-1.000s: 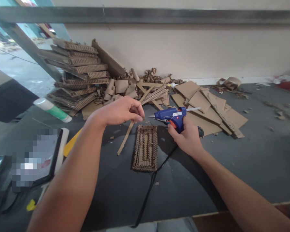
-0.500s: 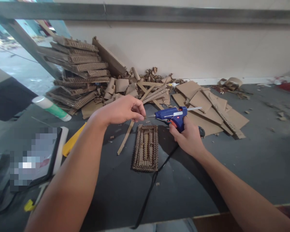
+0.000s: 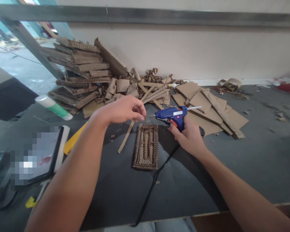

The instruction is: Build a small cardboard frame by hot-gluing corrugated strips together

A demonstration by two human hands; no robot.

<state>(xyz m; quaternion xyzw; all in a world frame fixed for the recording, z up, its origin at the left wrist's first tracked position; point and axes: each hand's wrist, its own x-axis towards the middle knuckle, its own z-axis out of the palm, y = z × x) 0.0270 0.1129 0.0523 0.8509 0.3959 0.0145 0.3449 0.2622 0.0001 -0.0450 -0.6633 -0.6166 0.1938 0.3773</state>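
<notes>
My right hand grips a blue hot glue gun, its red light lit and a glue stick poking out of the back. The gun's thin nozzle points left, up to the fingertips of my left hand. Those fingers are pinched together; a tiny brownish bit shows at their tips, too small to name. Just below the nozzle, a rectangular corrugated cardboard piece lies on the table, built of nested strip walls. A narrow cardboard strip lies to its left, partly hidden under my left hand.
Stacked corrugated cardboard stands back left beside curled scraps. Flat cardboard sheets lie right of centre. A black cord crosses the dark table. At left are a white-green tube, a yellow object and a tablet-like device.
Both hands and the glue gun hold almost the same pose. The view has shifted very slightly; the cardboard piece has not moved on the table.
</notes>
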